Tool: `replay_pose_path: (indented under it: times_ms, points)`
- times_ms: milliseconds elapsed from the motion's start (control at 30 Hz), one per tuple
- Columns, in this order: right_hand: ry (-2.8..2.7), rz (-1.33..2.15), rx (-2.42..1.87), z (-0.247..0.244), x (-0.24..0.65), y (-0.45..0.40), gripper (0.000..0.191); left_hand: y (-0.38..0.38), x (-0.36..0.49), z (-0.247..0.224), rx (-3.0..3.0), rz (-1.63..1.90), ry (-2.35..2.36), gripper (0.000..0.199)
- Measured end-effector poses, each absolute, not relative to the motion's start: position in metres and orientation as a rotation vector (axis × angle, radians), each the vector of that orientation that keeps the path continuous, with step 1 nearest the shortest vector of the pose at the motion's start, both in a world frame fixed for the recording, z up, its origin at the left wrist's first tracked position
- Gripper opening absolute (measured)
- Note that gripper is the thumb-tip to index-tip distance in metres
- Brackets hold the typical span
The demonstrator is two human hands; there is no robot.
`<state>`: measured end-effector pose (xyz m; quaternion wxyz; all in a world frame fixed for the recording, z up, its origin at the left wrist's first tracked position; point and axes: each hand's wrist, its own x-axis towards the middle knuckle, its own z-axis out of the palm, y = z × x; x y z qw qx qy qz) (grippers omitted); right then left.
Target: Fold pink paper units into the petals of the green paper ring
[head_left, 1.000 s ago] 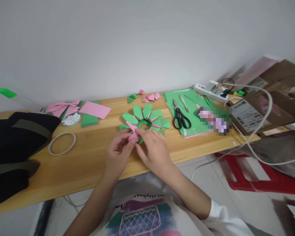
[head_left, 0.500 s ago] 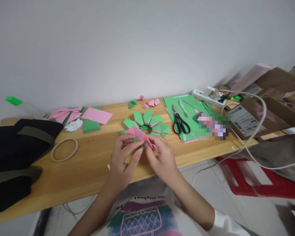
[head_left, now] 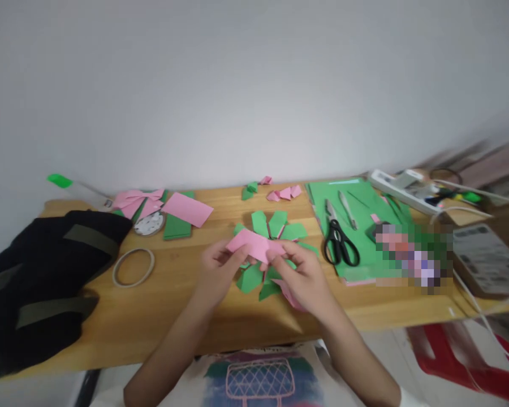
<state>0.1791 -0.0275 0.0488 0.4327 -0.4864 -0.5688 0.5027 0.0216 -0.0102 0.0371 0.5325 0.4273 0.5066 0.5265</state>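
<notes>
Left hand: your left hand (head_left: 221,263) grasps the left part of the pink strip (head_left: 254,244), thumb on top, fingers curled behind; barely open.
Right hand: your right hand (head_left: 302,270) pinches its right part the same way, thumb pressed near the middle.
Pink strip: raised over the green ring (head_left: 294,230), hiding part of it.
Green ring: folded petals with pink edges, on the surface (head_left: 169,316); your right hand covers some of its right side.
Pink fold (head_left: 293,297): beside the ring's lower right, partly under your right hand; contact cannot be told.
Far side: green bits (head_left: 250,190) and pink bits (head_left: 285,194), beyond the ring.
Left side: pink sheet (head_left: 189,209) across a green stack (head_left: 177,228); spotted disc (head_left: 149,224) by the pink pieces (head_left: 136,199); tape roll (head_left: 116,268) nearer you; black cloth (head_left: 42,254) at the far left.
Right side: scissors (head_left: 340,249) and cutter (head_left: 348,209) on green sheets (head_left: 362,268); power strip (head_left: 402,191) behind, box (head_left: 483,257) and cable crowding that end.
Edges: near edge crosses under your forearms; wall behind the far edge.
Open room: bare wood between tape roll and left hand, and along the front; a narrower gap between ring and scissors.
</notes>
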Motion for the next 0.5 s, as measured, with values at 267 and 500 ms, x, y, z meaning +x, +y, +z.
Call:
replay_pose_path:
  times_ms: [267, 500]
  points:
    - [-1.202, 1.532, -1.215, 0.039, 0.185, -0.003, 0.030, 0.007, 0.015, 0.041, 0.982, 1.070, 1.228, 0.028]
    - [-1.169, 1.595, -1.180, 0.034, 0.189, -0.002, 0.023, 0.006, 0.012, 0.032, 0.884, 1.029, 1.181, 0.025]
